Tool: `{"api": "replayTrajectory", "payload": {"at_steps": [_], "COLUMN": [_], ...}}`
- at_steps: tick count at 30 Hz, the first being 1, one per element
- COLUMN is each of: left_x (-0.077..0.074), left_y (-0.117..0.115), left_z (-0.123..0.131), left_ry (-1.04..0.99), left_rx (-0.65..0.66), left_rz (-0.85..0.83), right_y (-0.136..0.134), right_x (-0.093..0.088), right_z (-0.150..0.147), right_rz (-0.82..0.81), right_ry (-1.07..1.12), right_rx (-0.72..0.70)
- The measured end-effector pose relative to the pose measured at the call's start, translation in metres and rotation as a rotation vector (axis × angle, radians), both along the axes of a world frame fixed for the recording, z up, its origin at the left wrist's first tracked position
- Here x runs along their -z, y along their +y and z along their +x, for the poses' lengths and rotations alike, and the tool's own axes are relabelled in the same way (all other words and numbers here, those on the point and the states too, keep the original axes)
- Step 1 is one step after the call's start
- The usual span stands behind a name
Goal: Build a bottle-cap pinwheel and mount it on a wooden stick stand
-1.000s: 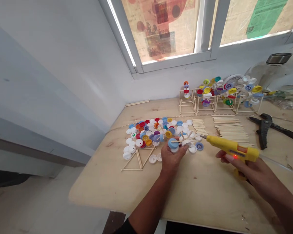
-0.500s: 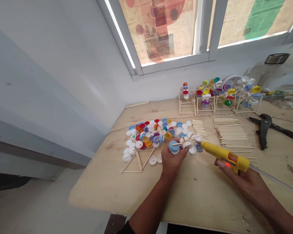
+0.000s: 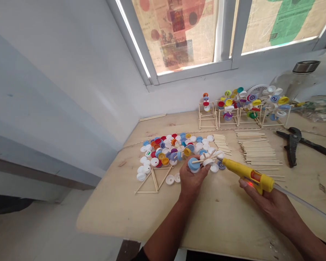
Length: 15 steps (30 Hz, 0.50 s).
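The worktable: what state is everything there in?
Glue gun: red light on
Right hand: gripping the glue gun
Left hand: closed on a cap-and-stick piece
Bottle caps: loose, crowded together
Sticks: laid side by side
Stick frame: without caps
Black tool: lying unheld
Cap wheels: standing upright

Bright daylight from papered window (image 3: 174, 40), blown-out strip (image 3: 134, 39) left of it. Soft sheen on wall (image 3: 78, 72); soft shadows on tabletop (image 3: 111, 214). Floor (image 3: 57, 232) dimmer. Red glow on glue gun (image 3: 243, 171). Wide-angle stretch toward edges.
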<state>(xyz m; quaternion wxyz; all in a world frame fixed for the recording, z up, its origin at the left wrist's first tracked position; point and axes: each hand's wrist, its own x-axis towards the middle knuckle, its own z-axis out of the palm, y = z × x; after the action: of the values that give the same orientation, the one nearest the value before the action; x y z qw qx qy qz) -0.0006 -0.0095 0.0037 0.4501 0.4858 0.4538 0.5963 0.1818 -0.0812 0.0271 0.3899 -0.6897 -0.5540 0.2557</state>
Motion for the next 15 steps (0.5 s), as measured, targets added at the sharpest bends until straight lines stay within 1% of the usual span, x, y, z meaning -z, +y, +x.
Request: {"api": "replayTrajectory", "payload": {"at_steps": [8, 15], "left_x": [-0.0001, -0.0017], "left_y": [0.0009, 0.0006], "left_z": [0.0007, 0.0007], "left_ry": [-0.009, -0.022], "left_rx": [-0.015, -0.025], "left_rz": [-0.033, -0.040], "right_y": [-0.0001, -0.0016], "right_x": [-0.0090, -0.0036], "right_z": [-0.0040, -0.0029], "right_rz": [-0.011, 0.004], "right_ry": [-0.033, -0.110], "right_rx": [0.025, 0.059]}}
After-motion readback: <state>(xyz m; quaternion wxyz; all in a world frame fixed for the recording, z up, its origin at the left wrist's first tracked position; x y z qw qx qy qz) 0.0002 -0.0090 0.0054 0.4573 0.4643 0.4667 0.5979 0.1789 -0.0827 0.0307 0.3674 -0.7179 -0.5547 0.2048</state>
